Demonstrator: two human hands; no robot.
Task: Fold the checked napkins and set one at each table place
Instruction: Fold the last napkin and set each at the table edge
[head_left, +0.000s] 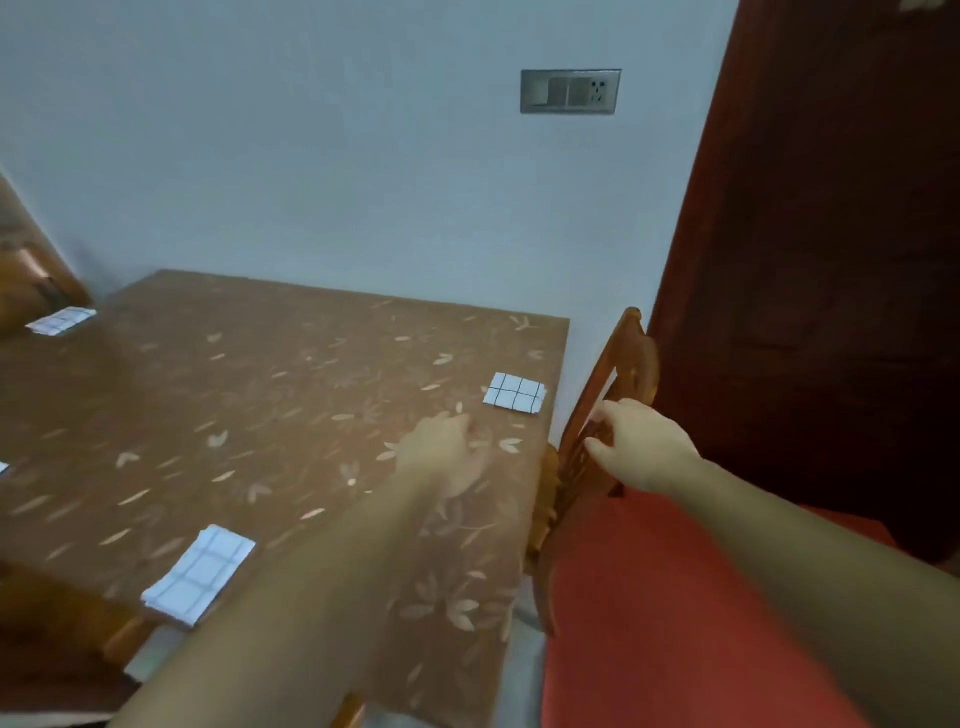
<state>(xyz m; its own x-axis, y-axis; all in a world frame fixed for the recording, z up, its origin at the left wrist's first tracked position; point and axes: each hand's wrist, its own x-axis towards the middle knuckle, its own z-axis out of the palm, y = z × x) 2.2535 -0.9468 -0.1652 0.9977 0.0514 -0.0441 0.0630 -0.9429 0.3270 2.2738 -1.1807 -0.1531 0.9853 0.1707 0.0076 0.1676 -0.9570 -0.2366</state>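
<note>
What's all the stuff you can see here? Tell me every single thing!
napkins: three in plain view, white with dark checks, folded, at the table's right, near and far-left edges
table: one, brown leaf-patterned cloth, centre
chair: one, red seat, wooden back, right of table
switch plate: one, grey, on wall
door: one, dark red-brown, right
left hand: over table
right hand: holds chair's back

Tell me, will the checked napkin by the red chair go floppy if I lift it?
Probably floppy: the napkin looks like thin folded cloth, so its layers may fall open. Likely light, since it lies small and flat. It might slide on the smooth-looking tablecloth.
</note>
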